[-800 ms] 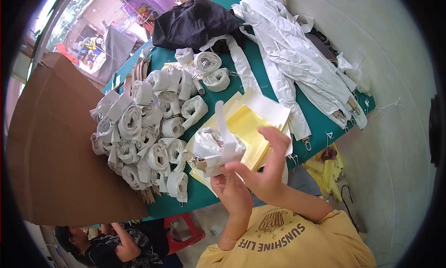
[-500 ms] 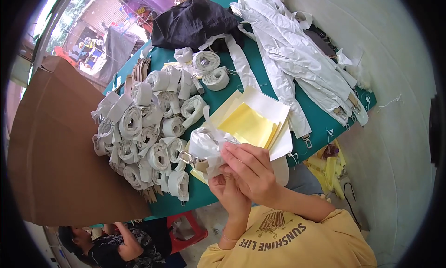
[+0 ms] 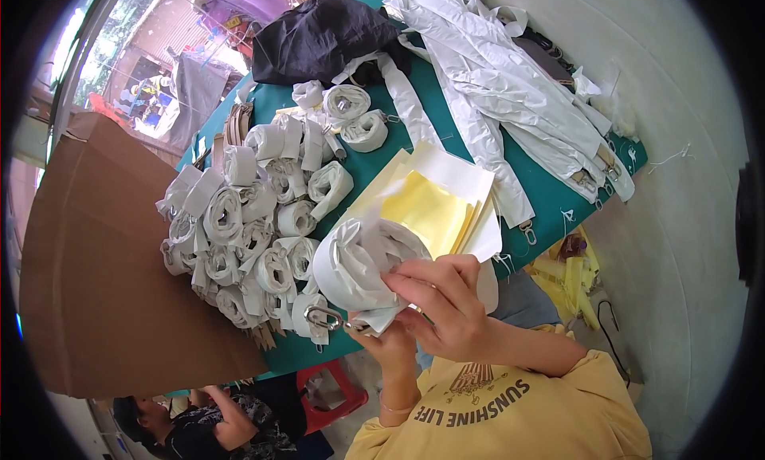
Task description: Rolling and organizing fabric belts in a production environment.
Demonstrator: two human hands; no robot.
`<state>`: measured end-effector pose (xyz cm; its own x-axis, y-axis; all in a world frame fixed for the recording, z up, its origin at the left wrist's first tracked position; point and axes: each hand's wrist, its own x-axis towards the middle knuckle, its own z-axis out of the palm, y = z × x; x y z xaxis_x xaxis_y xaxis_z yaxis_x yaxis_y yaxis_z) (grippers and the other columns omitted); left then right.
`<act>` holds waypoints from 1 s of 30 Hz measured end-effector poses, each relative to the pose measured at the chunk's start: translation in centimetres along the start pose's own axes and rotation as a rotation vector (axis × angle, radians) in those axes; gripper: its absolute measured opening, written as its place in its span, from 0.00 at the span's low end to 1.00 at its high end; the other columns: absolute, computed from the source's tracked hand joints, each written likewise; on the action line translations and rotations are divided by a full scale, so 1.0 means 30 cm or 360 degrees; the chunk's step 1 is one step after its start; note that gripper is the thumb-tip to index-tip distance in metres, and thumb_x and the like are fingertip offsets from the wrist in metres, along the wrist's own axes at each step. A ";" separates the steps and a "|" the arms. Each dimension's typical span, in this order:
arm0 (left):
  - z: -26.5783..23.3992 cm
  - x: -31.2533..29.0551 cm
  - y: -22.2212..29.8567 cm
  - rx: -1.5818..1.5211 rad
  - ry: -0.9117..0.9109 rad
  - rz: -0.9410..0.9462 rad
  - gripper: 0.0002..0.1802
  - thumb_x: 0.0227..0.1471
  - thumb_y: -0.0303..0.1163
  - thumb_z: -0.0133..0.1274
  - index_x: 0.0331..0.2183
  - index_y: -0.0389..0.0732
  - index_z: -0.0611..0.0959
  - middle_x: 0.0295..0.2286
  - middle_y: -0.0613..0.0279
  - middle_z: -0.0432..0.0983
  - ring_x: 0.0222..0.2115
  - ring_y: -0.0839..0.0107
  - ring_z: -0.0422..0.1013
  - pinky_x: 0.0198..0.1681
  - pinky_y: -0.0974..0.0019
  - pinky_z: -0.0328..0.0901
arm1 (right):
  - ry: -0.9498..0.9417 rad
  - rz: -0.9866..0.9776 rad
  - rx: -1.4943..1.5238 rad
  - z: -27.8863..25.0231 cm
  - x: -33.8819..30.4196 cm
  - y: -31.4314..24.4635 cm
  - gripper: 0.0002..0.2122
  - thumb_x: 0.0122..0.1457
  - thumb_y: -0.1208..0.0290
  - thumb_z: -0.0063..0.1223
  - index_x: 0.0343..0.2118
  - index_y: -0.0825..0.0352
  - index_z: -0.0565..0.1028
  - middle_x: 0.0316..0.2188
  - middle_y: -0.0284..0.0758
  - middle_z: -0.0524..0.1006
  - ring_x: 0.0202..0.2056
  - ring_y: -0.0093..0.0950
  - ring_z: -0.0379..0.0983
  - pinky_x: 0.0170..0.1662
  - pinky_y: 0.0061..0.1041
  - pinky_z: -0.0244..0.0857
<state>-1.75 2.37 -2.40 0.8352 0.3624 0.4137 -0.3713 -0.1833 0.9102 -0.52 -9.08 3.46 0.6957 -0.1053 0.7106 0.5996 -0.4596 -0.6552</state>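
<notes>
Coil [image 3: 351, 275] sits at eight o'clock from the yellow sheets [image 3: 433, 209], grasped from below by the left hand [image 3: 390, 355], right fingers [image 3: 432, 278] pinching its edge. Best keep its wraps snug, clip [image 3: 323, 318] (at seven o'clock) free.

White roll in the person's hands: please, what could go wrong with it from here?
The white roll, held by the left hand and right hand, might loosen if a grip slips, since its inner layers look crumpled. The metal clip sticks out toward the piled rolls and could perhaps catch on them.
</notes>
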 end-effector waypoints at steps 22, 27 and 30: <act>0.015 0.113 0.020 -0.0566 -0.0781 -0.0377 0.25 0.45 0.22 0.50 0.48 0.31 0.68 0.45 0.57 0.62 0.43 0.66 0.65 0.46 0.65 0.61 | -0.1099 0.0398 0.0355 -0.125 0.188 0.194 0.14 0.50 0.61 0.59 0.31 0.68 0.75 0.32 0.34 0.62 0.40 0.31 0.57 0.46 0.30 0.50; -0.077 0.170 0.108 0.0302 -0.1442 -0.0523 0.17 0.56 0.31 0.37 0.30 0.31 0.77 0.29 0.59 0.70 0.33 0.69 0.67 0.39 0.66 0.60 | -0.1825 0.1105 0.0837 -0.156 0.306 0.338 0.17 0.54 0.58 0.55 0.36 0.70 0.76 0.34 0.32 0.69 0.36 0.21 0.65 0.38 0.20 0.60; -0.011 0.232 0.164 0.0490 -0.0916 0.0041 0.22 0.57 0.42 0.34 0.40 0.35 0.75 0.32 0.59 0.71 0.36 0.66 0.67 0.42 0.67 0.59 | -0.2152 0.1255 0.0779 -0.164 0.384 0.349 0.18 0.53 0.56 0.57 0.32 0.71 0.76 0.30 0.30 0.73 0.32 0.17 0.67 0.35 0.17 0.59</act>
<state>2.09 4.29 4.97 0.9432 -0.1768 0.2813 -0.3320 -0.4698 0.8180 11.82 -19.46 6.04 0.5339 0.7584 -0.3739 -0.1726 -0.3352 -0.9262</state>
